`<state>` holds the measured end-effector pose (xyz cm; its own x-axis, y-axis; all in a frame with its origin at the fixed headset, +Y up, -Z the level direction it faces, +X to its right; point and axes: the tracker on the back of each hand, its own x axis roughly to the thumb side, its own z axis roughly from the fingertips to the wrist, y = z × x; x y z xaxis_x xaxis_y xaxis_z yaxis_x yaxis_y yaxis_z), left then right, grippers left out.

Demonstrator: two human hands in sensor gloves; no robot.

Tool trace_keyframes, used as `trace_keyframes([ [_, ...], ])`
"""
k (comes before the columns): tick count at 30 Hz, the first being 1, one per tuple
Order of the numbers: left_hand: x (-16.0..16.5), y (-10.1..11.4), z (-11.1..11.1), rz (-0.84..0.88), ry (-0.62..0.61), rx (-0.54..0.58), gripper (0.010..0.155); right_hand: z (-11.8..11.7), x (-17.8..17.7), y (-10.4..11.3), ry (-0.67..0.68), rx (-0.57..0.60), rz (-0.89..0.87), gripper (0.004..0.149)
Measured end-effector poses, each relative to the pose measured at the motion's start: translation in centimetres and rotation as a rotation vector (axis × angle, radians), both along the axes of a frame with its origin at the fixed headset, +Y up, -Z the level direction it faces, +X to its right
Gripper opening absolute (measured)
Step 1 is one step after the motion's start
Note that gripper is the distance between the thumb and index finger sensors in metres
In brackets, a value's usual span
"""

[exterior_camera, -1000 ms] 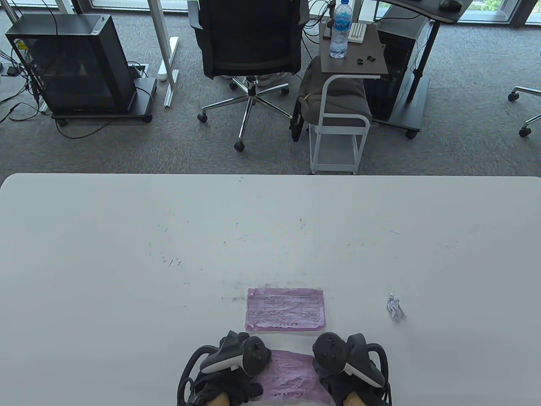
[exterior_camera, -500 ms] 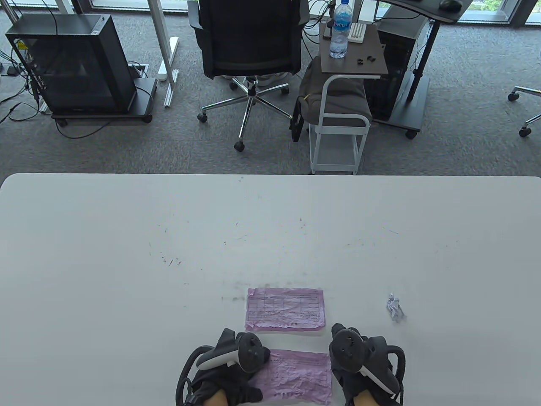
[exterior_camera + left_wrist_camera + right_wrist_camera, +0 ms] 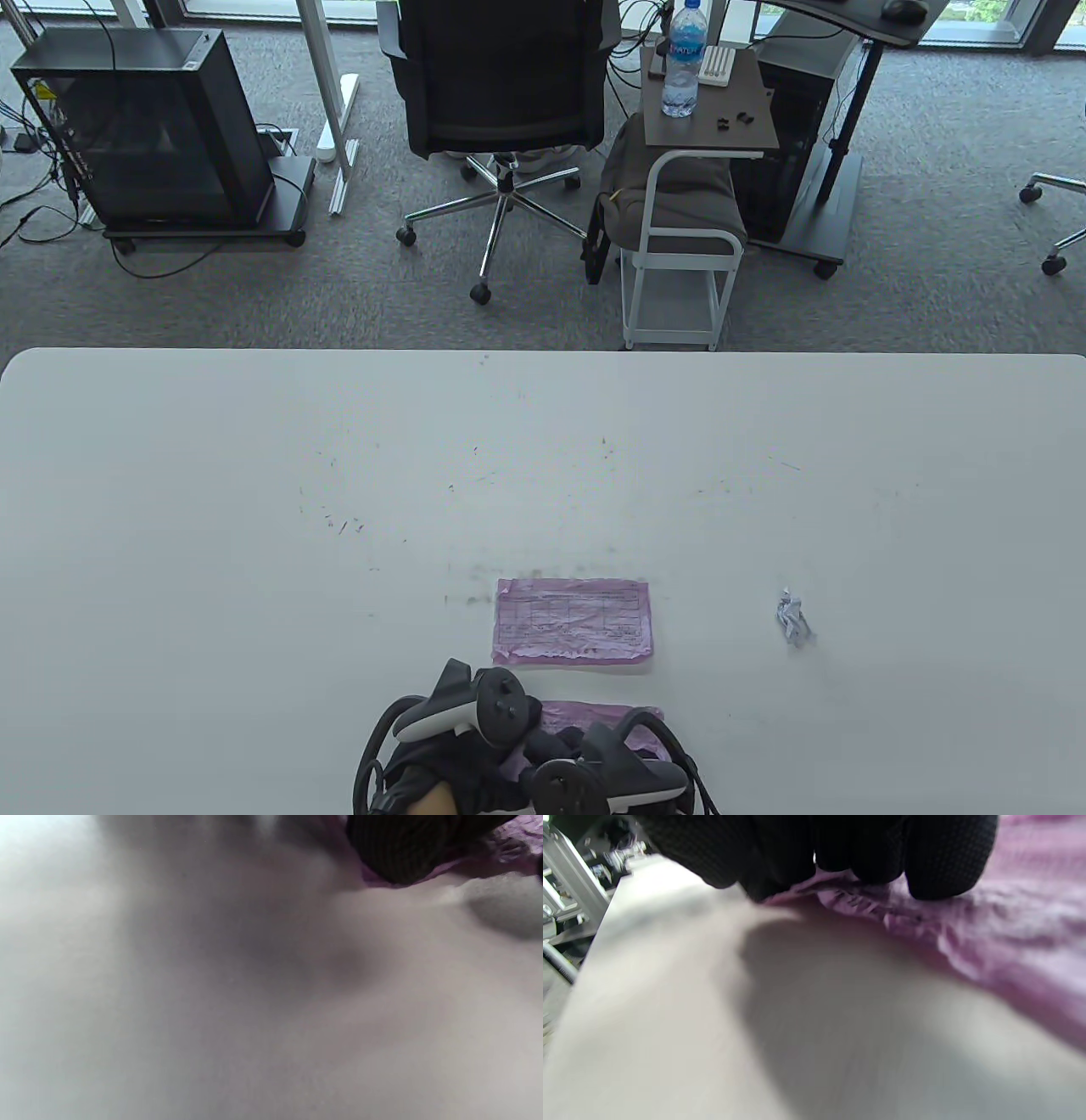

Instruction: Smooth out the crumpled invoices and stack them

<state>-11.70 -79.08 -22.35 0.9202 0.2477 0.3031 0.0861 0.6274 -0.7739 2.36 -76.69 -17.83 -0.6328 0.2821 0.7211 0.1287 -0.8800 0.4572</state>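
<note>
I'm leaning over the wide white desk (image 3: pixel 254 526), and everything that matters is sitting close to its near edge. The flattened pink invoice (image 3: pixel 573 621) is lying face up just past my hands, its long axis running left to right, edges square with the desk front. Nearer to me, the second pink invoice (image 3: pixel 611 722) is lying the same way, long side left to right, though both hands are covering most of it and only its far edge and right end are showing from above.

My left hand (image 3: pixel 462 747) is resting on the left end of that sheet; in the left wrist view a gloved fingertip (image 3: pixel 403 849) is pressing down on the wrinkled pink paper (image 3: pixel 513 840) right at its border. How far the rest of that hand is spread, I cannot tell.

My right hand (image 3: pixel 594 764) is crossing over the middle of the same sheet, tracker tipped toward me. In the right wrist view its fingers (image 3: pixel 941 853) are lying side by side, close together, tips down on the creased invoice (image 3: pixel 988 929) near the paper's edge, pressing rather than pinching.

Well off to the right, apart from both sheets, a small crumpled white paper ball (image 3: pixel 793 618) is sitting alone on the desk.
</note>
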Motion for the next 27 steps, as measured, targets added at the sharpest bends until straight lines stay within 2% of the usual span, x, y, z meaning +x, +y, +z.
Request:
trace_keyframes([
  [1,0.0,0.0,0.0,0.002,0.004,-0.010,0.085,-0.1,0.3,-0.1,-0.036,-0.066,0.021,0.058],
  [4,-0.1,-0.1,0.0,0.010,0.022,-0.042,0.086,-0.4,0.7,-0.2,-0.066,-0.101,-0.007,0.057],
  [10,0.0,-0.1,0.0,0.005,0.027,-0.047,0.086,-0.9,0.5,0.2,-0.087,-0.086,0.058,0.052],
  [20,-0.1,-0.1,0.0,0.004,0.031,-0.046,0.086,-2.5,3.2,0.3,-0.303,-0.202,0.113,0.037],
  [27,-0.1,-0.1,0.0,0.007,0.033,-0.045,0.086,-3.3,5.1,0.0,-0.439,-0.265,0.184,0.034],
])
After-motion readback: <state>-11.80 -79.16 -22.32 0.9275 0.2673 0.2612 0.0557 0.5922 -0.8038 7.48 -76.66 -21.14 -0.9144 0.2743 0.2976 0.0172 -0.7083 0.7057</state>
